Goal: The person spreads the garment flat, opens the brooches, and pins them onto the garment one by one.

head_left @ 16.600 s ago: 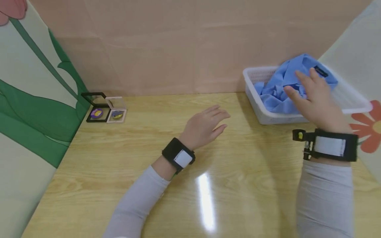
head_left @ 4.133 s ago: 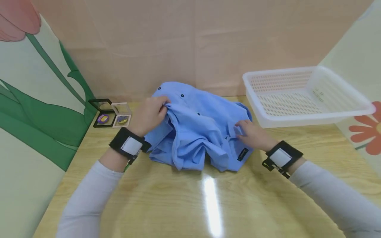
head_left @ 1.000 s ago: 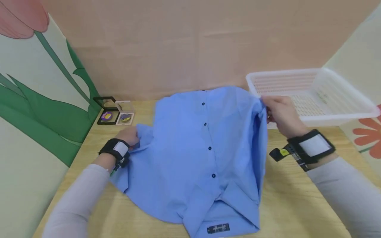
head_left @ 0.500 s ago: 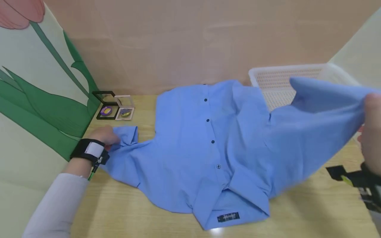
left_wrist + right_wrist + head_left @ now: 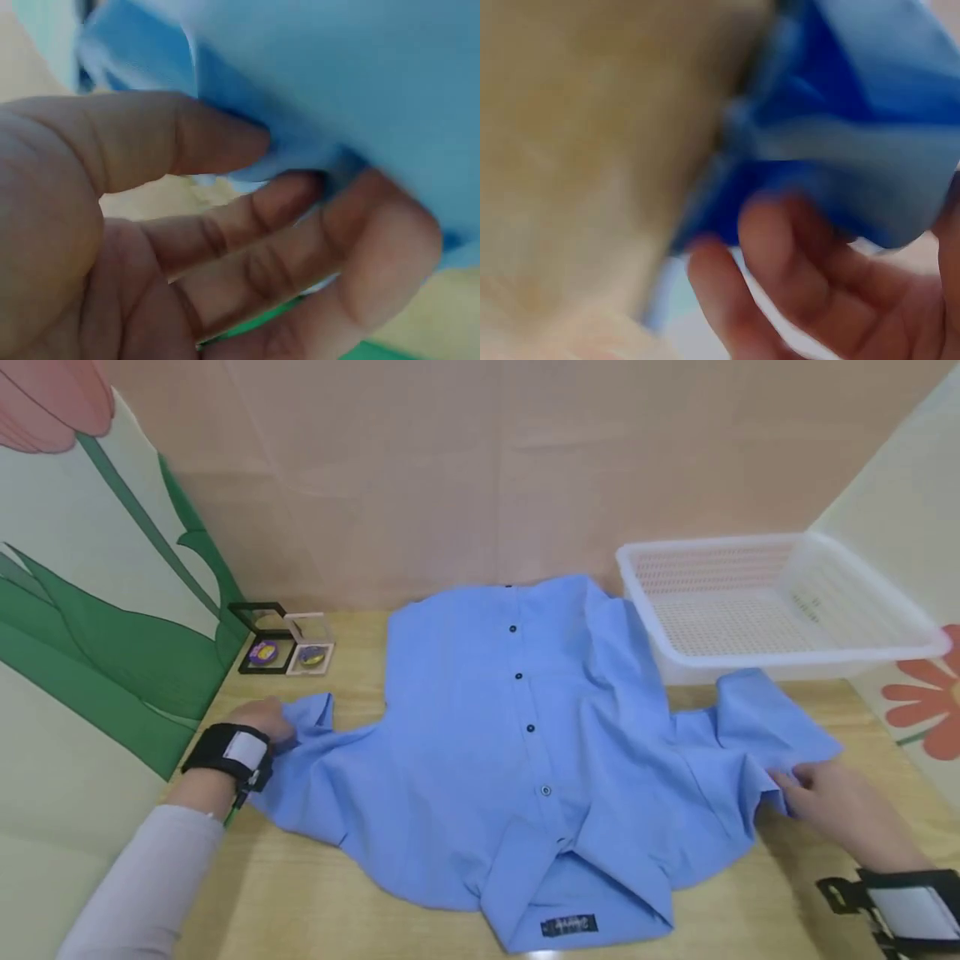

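Observation:
A blue buttoned shirt (image 5: 465,735) lies spread on the wooden table, its collar and black label toward the person and its hem toward the back wall. Both short sleeves are drawn out sideways. At the left sleeve, my left hand (image 5: 258,720) pinches the cuff; the left wrist view shows thumb and curled fingers (image 5: 277,270) at the cloth. On the other side my right hand (image 5: 851,806) pinches the edge of the right sleeve. In the blurred right wrist view, curled fingers (image 5: 802,277) meet the folded blue cloth (image 5: 840,157).
A white perforated plastic basket (image 5: 795,658) stands at the back right, close to the shirt's right side. Two small open cases, one black (image 5: 246,662) and one pale pink (image 5: 321,667), sit at the back left. Patterned cloth panels flank the table (image 5: 360,647).
The shirt has come out of the basket and been spread flat. Over the last second both hands moved outward with the sleeves; the right one swung out raised, then lowered its sleeve toward the table.

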`<state>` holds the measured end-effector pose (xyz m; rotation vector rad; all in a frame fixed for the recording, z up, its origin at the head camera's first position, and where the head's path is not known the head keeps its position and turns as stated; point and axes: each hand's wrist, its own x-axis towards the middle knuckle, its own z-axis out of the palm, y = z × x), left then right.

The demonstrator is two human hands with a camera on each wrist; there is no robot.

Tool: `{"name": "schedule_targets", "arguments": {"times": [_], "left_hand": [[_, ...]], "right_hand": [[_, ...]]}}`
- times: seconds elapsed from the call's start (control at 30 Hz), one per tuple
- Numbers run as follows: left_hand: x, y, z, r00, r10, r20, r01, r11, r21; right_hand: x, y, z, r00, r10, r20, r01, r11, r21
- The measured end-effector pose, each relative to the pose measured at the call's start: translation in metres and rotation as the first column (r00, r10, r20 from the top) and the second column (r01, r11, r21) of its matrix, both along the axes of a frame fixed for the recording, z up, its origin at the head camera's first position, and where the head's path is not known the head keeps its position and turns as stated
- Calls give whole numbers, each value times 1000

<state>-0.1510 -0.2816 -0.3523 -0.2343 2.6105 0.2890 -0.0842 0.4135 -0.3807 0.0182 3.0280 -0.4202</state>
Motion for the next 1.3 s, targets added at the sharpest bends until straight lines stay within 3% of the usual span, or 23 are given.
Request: {"name": "schedule_targets", "arguments": {"times": [0.07, 0.13, 0.23, 0.33, 0.37, 0.53, 0.7, 0.87, 1.0, 1.1, 1.3], "left_hand": [[-5, 9, 13, 996, -53, -75, 50, 998, -34], [-14, 17, 23, 981, -91, -174, 79, 994, -76], [-34, 35, 37, 948, -146, -284, 119, 987, -111], [-57, 64, 45, 907, -234, -351, 207, 972, -112], [-64, 76, 47, 893, -268, -362, 251, 964, -93], [-98, 144, 39, 789, -457, -411, 468, 880, -80], [-120, 200, 23, 754, -549, -360, 544, 830, -125], [-139, 228, -8, 763, -570, -303, 559, 819, -133], [-153, 235, -29, 810, -555, -189, 546, 832, -104], [-156, 233, -33, 846, -521, -113, 517, 854, -62], [-153, 226, -29, 851, -523, -49, 521, 852, -48]], "right_hand": [[1, -7, 13, 997, -13, -75, 13, 1000, 10], [4, -21, 31, 984, -13, -180, 14, 1000, 5], [8, -50, 51, 933, 64, -355, -57, 998, 31], [18, -91, 57, 874, 175, -452, -152, 985, 87], [21, -104, 56, 861, 219, -458, -189, 976, 111], [45, -168, 46, 867, 389, -311, -362, 921, 144], [56, -206, 30, 855, 486, -178, -469, 873, 134], [60, -215, 18, 838, 545, 2, -544, 836, 69], [61, -214, 11, 817, 559, 140, -564, 826, -7], [62, -214, 6, 811, 554, 189, -562, 827, -16], [64, -211, 0, 801, 569, 186, -578, 816, -7]]}}
